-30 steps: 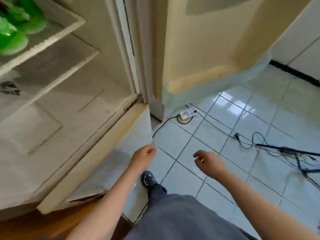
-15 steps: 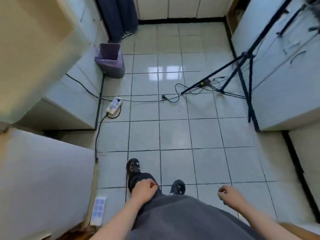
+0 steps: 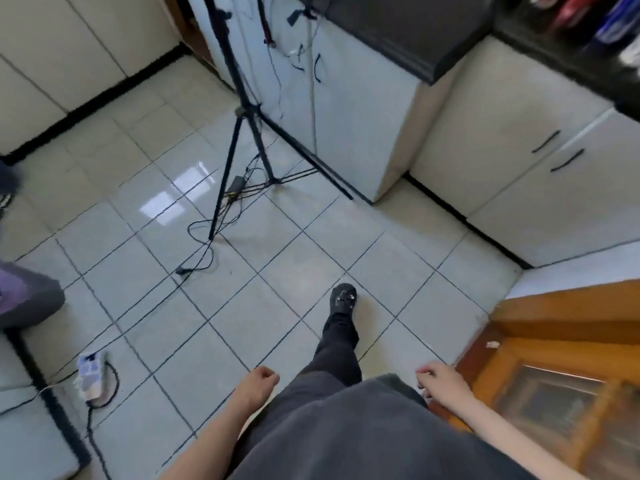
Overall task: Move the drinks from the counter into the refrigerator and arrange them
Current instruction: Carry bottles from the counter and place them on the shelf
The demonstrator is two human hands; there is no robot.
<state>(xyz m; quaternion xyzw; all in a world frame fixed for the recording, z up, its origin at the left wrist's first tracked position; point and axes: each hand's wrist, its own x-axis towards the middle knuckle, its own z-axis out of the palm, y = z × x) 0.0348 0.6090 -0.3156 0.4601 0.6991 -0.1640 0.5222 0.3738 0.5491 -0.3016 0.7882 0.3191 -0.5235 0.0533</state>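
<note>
left hand (image 3: 259,382), right hand (image 3: 442,378), seemingly loosely curled

One wide view is taken from the head, directed steeply down at the tiled floor (image 3: 311,258); the left hand (image 3: 258,384) and the right hand (image 3: 441,381) are seen close below.

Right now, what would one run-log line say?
phase: mid-step on tiled floor | left hand: empty, loosely curled | right hand: empty, loosely curled | counter: upper right, blurred items on it | refrigerator: not in view
</note>
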